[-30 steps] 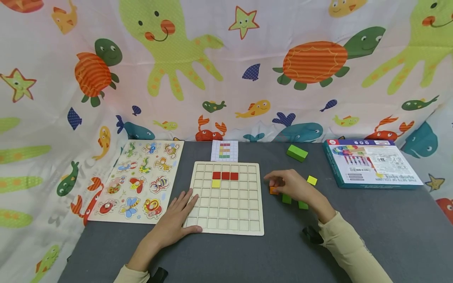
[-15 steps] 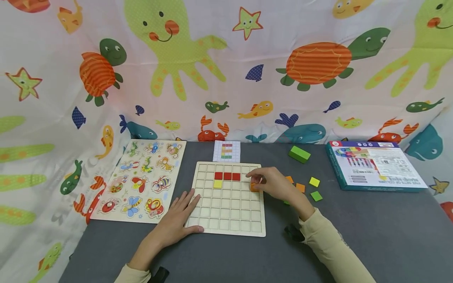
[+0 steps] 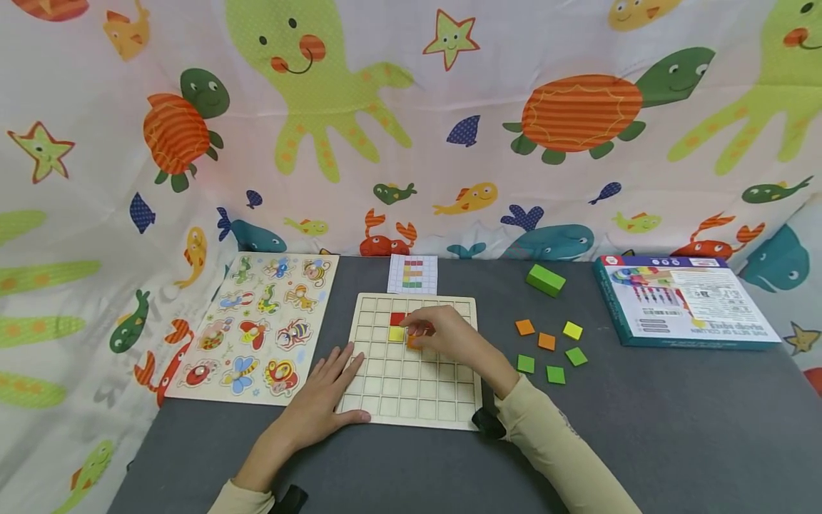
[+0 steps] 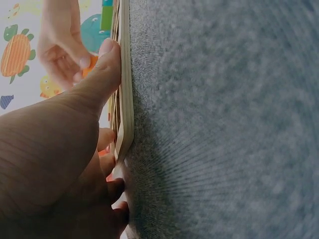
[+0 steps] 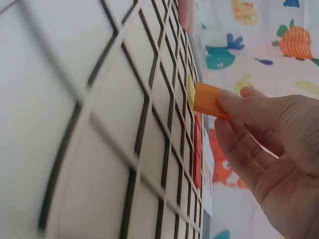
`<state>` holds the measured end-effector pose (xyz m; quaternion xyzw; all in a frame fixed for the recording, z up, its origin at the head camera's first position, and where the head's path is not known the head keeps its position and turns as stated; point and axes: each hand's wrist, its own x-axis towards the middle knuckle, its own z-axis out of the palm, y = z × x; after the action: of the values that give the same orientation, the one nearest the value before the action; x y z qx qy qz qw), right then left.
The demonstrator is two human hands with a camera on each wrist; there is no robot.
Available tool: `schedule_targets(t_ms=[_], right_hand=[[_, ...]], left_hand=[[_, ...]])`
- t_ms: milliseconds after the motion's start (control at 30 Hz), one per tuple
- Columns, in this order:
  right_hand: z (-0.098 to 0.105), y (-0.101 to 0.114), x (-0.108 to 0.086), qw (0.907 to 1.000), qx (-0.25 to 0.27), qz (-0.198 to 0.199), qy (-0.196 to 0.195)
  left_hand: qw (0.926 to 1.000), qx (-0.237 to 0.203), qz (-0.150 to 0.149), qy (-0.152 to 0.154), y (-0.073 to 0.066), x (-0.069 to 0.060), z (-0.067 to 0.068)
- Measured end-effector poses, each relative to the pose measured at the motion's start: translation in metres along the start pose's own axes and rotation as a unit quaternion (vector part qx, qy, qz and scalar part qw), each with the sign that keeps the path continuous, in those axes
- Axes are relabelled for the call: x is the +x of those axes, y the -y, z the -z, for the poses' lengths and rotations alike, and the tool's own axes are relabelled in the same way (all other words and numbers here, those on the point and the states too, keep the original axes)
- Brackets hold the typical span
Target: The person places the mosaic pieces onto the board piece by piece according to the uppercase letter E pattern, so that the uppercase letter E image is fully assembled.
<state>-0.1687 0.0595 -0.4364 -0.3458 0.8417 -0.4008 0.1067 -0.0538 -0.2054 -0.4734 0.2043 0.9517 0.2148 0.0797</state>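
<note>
My right hand pinches an orange block between thumb and fingers, just over the wooden grid board. In the head view the orange block shows beside a yellow block set in the grid. One red block is visible above the yellow one; the hand hides the rest of that row. Fingers spread, my left hand rests on the board's left edge, its thumb along the near left corner.
Loose orange, green and yellow blocks lie right of the board. A long green block and a box are farther back. A pattern card sits behind the board, an insect puzzle board at left.
My right hand has picked up the orange block from the loose blocks and carried it left over the board to beside the yellow block. My left hand stays put.
</note>
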Motion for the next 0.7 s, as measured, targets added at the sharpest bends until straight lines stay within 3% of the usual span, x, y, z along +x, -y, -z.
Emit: schedule_targets(t_ms=[300,700], right_hand=[[-0.022,0.006,0.019,0.9996,0.019,0.009,0.021],[-0.033,0.008,0.022,0.9992,-0.034,-0.011,0.019]], left_hand=[[0.9999,-0.011,-0.006,-0.009,0.000,-0.001,0.000],[0.9997,-0.014,-0.010,-0.019,-0.001,-0.002,0.000]])
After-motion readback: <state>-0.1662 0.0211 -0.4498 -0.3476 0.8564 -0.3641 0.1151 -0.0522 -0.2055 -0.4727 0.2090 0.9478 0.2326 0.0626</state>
